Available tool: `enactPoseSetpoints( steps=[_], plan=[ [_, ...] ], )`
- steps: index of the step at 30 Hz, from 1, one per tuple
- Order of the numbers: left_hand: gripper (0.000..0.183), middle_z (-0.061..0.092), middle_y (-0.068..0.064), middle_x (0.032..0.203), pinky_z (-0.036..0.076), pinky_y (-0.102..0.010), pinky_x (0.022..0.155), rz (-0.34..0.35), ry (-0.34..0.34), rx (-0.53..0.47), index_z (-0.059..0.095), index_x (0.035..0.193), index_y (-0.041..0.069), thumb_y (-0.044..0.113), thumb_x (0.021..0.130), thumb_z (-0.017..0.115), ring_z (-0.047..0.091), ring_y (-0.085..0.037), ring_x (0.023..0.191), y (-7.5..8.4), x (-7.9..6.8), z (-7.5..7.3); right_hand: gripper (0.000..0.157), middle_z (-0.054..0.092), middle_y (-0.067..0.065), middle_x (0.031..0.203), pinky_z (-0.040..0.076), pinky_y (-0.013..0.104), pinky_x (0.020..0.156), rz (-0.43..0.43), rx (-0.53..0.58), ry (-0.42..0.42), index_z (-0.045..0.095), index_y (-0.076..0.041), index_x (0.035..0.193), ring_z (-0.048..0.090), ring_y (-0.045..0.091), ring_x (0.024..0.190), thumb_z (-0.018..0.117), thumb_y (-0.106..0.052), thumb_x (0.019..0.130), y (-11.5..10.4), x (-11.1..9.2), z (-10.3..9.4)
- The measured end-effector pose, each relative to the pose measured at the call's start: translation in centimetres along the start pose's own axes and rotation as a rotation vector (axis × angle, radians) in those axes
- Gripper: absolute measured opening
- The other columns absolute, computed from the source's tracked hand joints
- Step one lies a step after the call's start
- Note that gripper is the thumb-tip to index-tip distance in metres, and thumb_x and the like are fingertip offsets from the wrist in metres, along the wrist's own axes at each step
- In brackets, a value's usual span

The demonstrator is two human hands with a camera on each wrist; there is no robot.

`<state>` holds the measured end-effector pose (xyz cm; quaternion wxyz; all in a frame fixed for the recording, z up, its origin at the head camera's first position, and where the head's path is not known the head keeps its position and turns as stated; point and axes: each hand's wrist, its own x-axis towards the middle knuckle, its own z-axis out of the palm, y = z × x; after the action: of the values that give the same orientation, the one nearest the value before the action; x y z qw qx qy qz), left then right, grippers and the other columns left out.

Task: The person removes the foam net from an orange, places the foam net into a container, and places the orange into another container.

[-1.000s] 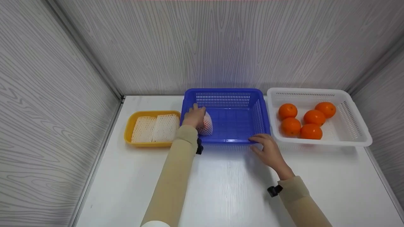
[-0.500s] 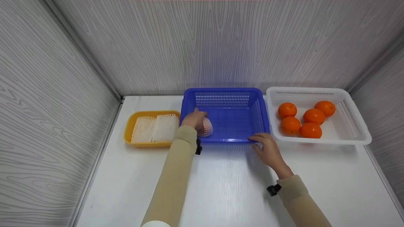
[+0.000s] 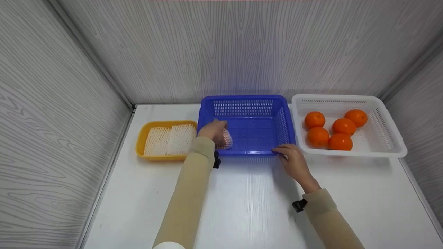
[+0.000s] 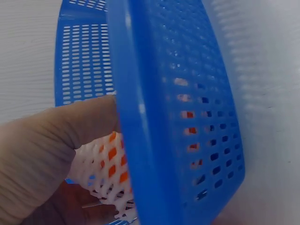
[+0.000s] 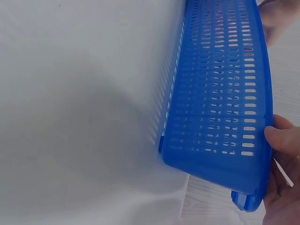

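My left hand (image 3: 211, 130) reaches into the left end of a blue plastic basket (image 3: 252, 135) and grips an orange in a white foam net (image 3: 227, 140). In the left wrist view the thumb and fingers curl round the foam net sleeve (image 4: 110, 161), orange skin showing through its mesh; the basket wall (image 4: 154, 140) hides part of it. My right hand (image 3: 293, 164) pinches the basket's front rim near its right corner. The right wrist view has its thumb (image 5: 283, 139) outside the rim and the fingers on the inner side.
A white basket (image 3: 373, 154) with several bare oranges (image 3: 341, 142) stands right of the blue one. To the left is a yellow tray (image 3: 140, 147) holding flat white foam nets (image 3: 181, 140). Wood-grain panels (image 3: 242, 52) close off the back and sides of the white table (image 3: 249, 207).
My left hand has shifted slightly inside the blue basket, still holding the netted orange. The right thumb has drawn closer to the basket rim, while the fingers stay there.
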<state>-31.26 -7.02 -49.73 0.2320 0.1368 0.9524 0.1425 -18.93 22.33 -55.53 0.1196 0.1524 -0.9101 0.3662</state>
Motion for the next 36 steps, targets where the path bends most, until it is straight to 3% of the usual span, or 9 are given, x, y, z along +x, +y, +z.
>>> enactPoseSetpoints(
  steps=[5, 10, 13, 17, 23, 28, 32, 36],
  plan=[
    [0.062, 0.043, -0.015, 0.144, 0.040, -0.052, 0.102, 0.045, 0.029, -0.059, 0.053, 0.131, 0.017, 0.027, 0.078, 0.084, 0.044, -0.034, 0.129, -0.4, -0.5, -0.6, 0.023, 0.066, 0.017, 0.108, 0.045, 0.049, 0.096, 0.012, 0.000, -0.014, 0.075, 0.000, 0.104, 0.057, 0.035, 0.105, 0.067, 0.011, 0.086, -0.1, 0.3, -0.3],
    [0.066, 0.028, -0.020, 0.155, 0.038, -0.057, 0.102, 0.119, 0.113, -0.098, 0.052, 0.133, 0.020, 0.032, 0.077, 0.083, 0.037, -0.043, 0.134, -0.5, -1.9, -1.1, 0.025, 0.066, 0.016, 0.113, 0.045, 0.049, 0.098, 0.006, 0.049, -0.010, 0.074, 0.000, 0.109, 0.058, 0.033, 0.109, 0.070, 0.007, 0.085, -0.2, 0.4, -0.7],
    [0.068, 0.037, -0.016, 0.147, 0.045, -0.052, 0.095, 0.168, 0.187, -0.101, 0.052, 0.132, 0.021, 0.032, 0.073, 0.084, 0.049, -0.036, 0.122, -0.3, -3.1, -1.3, 0.027, 0.065, 0.014, 0.116, 0.046, 0.048, 0.098, 0.005, 0.088, -0.007, 0.072, -0.001, 0.112, 0.059, 0.031, 0.110, 0.071, 0.003, 0.086, -0.4, 0.2, -1.2],
    [0.067, 0.045, -0.008, 0.127, 0.050, -0.044, 0.087, 0.246, 0.281, -0.097, 0.054, 0.131, 0.021, 0.032, 0.072, 0.085, 0.054, -0.026, 0.105, 0.2, -5.0, -1.4, 0.031, 0.063, 0.013, 0.121, 0.044, 0.048, 0.100, 0.019, 0.140, -0.025, 0.070, -0.001, 0.117, 0.057, 0.030, 0.114, 0.072, 0.000, 0.087, -1.2, -0.1, -1.9],
    [0.063, 0.046, -0.004, 0.116, 0.048, -0.038, 0.087, 0.407, 0.392, -0.101, 0.058, 0.128, 0.019, 0.029, 0.072, 0.083, 0.050, -0.021, 0.102, 1.3, -8.0, -1.0, 0.036, 0.060, 0.012, 0.127, 0.042, 0.051, 0.102, 0.013, 0.165, -0.060, 0.068, -0.004, 0.123, 0.054, 0.031, 0.119, 0.074, -0.004, 0.087, -2.1, -0.8, -2.3],
    [0.059, 0.048, -0.003, 0.113, 0.046, -0.033, 0.090, 0.548, 0.478, -0.113, 0.060, 0.123, 0.016, 0.024, 0.069, 0.083, 0.049, -0.018, 0.102, 2.0, -10.1, 0.2, 0.038, 0.062, 0.010, 0.125, 0.047, 0.048, 0.097, -0.027, 0.206, -0.071, 0.067, -0.005, 0.124, 0.057, 0.026, 0.115, 0.076, -0.007, 0.086, -3.0, -1.3, -2.3],
    [0.059, 0.049, -0.003, 0.115, 0.047, -0.033, 0.091, 0.594, 0.478, -0.122, 0.060, 0.123, 0.016, 0.025, 0.069, 0.082, 0.050, -0.018, 0.104, 2.5, -11.5, 1.3, 0.040, 0.063, 0.006, 0.121, 0.050, 0.046, 0.093, -0.036, 0.259, -0.096, 0.066, -0.006, 0.125, 0.060, 0.024, 0.110, 0.076, -0.009, 0.086, -3.8, -1.8, -2.1],
    [0.061, 0.048, -0.003, 0.119, 0.048, -0.035, 0.092, 0.584, 0.415, -0.126, 0.059, 0.126, 0.018, 0.026, 0.070, 0.082, 0.050, -0.018, 0.107, 2.9, -12.3, 2.7, 0.043, 0.062, 0.005, 0.120, 0.050, 0.046, 0.093, -0.020, 0.300, -0.141, 0.065, -0.010, 0.128, 0.060, 0.025, 0.108, 0.076, -0.012, 0.087, -4.5, -2.3, -1.6]
  ],
)
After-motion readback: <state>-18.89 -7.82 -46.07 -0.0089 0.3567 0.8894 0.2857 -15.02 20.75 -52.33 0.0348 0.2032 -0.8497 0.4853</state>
